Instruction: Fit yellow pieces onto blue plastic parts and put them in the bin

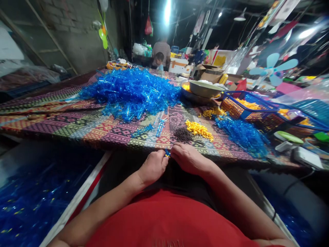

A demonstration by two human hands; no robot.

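We are working a small blue-and-yellow plastic piece (167, 153) between our left hand (153, 167) and right hand (189, 158), just over the near edge of the patterned woven mat (77, 128), with the fingers of both hands curled together and pinching it from either side, though the fingertips are mostly hidden; farther onto the mat we are facing a heap of dark pellets (183, 134), a pile of yellow plastic parts (199, 130), a spray of blue plastic runners (243, 135) and a large mound of blue plastic runners (130, 94), with a blue wire basket (250, 109) toward its right end
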